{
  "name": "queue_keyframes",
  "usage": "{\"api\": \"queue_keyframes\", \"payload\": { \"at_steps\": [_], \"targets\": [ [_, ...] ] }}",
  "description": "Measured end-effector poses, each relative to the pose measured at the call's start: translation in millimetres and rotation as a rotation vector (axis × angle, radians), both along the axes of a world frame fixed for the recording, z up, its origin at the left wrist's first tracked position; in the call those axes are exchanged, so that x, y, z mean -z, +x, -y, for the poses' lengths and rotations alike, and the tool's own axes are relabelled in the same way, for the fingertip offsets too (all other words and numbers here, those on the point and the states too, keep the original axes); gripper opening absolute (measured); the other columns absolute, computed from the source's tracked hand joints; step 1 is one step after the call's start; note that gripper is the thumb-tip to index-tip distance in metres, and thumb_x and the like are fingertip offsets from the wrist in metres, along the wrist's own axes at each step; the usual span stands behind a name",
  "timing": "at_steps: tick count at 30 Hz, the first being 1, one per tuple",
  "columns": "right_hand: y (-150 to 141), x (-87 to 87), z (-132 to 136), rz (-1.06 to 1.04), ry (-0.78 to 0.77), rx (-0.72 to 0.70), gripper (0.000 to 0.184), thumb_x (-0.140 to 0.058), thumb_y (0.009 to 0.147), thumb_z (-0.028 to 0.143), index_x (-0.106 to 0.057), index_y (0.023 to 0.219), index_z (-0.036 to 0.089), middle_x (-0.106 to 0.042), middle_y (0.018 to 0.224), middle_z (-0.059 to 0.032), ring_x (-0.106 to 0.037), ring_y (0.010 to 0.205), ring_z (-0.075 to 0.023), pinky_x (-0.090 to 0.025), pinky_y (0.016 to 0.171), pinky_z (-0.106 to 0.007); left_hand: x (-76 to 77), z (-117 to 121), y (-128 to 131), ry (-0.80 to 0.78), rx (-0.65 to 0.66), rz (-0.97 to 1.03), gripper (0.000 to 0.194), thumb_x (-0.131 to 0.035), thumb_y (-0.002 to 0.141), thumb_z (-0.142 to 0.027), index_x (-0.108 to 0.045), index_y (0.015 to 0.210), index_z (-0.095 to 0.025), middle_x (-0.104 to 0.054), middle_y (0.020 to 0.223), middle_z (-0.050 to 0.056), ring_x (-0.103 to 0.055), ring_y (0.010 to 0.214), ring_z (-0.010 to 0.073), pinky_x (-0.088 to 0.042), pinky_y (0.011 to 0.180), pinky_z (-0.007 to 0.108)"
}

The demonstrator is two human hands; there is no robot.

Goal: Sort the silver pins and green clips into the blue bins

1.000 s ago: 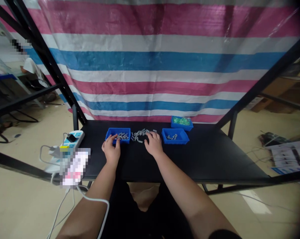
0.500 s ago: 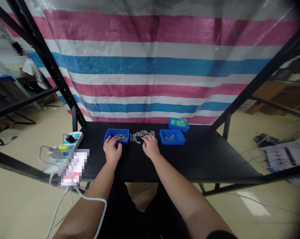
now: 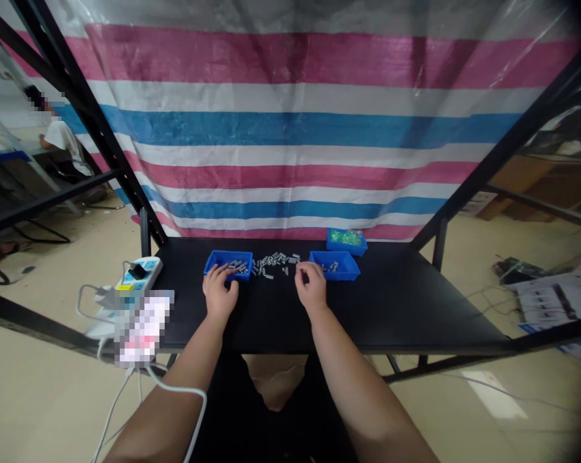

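My left hand [image 3: 219, 294] lies at the front of the left blue bin [image 3: 210, 258], its fingers over the near rim and the thumb apart. Inside that bin are several small grey metal cylinders [image 3: 240, 265]. Close to the left front corner of the right blue bin [image 3: 345, 272], my right hand [image 3: 313, 287] has its thumb and forefinger brought together. Whatever may be between those fingertips is too small to make out. A loose heap of small grey metal cylinders [image 3: 273, 260] spreads on the black table between the bins. A few small metal pieces [image 3: 334, 265] lie in the right bin.
Behind the right bin stands a blue bin [image 3: 347, 247] of green bagged items. A white power strip [image 3: 148, 267] with plugs and cables, and a blurred phone-like object [image 3: 145, 328], sit at the table's left edge. A striped sheet [image 3: 290, 148] hangs behind. A person [image 3: 61, 136] sits far left.
My right hand has moved right, from the heap of cylinders toward the right bin, and its thumb and forefinger have come together. The left hand stays at the left bin.
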State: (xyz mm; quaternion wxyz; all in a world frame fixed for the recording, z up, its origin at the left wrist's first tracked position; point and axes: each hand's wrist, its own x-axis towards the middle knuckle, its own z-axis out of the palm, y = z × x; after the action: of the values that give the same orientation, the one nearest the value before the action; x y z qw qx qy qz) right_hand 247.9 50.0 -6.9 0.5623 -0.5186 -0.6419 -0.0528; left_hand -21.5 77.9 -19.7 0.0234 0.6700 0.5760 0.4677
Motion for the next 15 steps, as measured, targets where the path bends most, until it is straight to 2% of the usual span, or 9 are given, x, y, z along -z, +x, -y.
{"api": "queue_keyframes", "payload": {
  "at_steps": [3,7,11,15],
  "targets": [
    [14.7,-3.4,3.6,0.031,0.081,0.215,0.012,-0.055,0.092,0.022,-0.066,0.089,0.022,-0.072,0.095,-0.0054,-0.063,0.096,-0.0217,-0.043,0.093,-0.040,0.7,-0.5,-0.1,0.009,-0.001,-0.001,0.027,-0.057,0.079,-0.019,-0.072,0.099,-0.026,-0.070,0.121,0.003,-0.049,0.133,0.0312,-0.032,0.116,0.056],
    [27.8,-5.5,12.8,0.052,0.082,0.434,0.015,-0.055,0.093,0.027,-0.068,0.091,0.022,-0.074,0.092,-0.0051,-0.063,0.098,-0.0231,-0.038,0.097,-0.041,2.0,-1.5,-0.6,0.013,0.000,-0.004,0.026,-0.058,0.079,-0.020,-0.072,0.099,-0.026,-0.071,0.120,0.003,-0.050,0.132,0.0311,-0.031,0.116,0.056],
    [34.6,-1.8,12.9,0.030,0.087,0.538,0.018,-0.053,0.093,0.030,-0.069,0.094,0.022,-0.074,0.095,-0.0062,-0.062,0.100,-0.0251,-0.036,0.099,-0.045,3.5,-2.6,-1.0,0.008,0.003,0.005,0.025,-0.058,0.078,-0.021,-0.072,0.099,-0.026,-0.070,0.120,0.004,-0.050,0.132,0.0315,-0.030,0.117,0.057],
    [33.5,4.6,7.1,0.023,0.045,0.601,0.019,-0.054,0.089,0.027,-0.071,0.097,0.024,-0.073,0.107,-0.0069,-0.059,0.109,-0.0283,-0.030,0.107,-0.055,4.4,-3.2,-0.8,0.016,-0.001,0.004,0.025,-0.058,0.078,-0.021,-0.072,0.099,-0.026,-0.071,0.119,0.004,-0.050,0.131,0.0303,-0.029,0.117,0.055]
  ]
}}
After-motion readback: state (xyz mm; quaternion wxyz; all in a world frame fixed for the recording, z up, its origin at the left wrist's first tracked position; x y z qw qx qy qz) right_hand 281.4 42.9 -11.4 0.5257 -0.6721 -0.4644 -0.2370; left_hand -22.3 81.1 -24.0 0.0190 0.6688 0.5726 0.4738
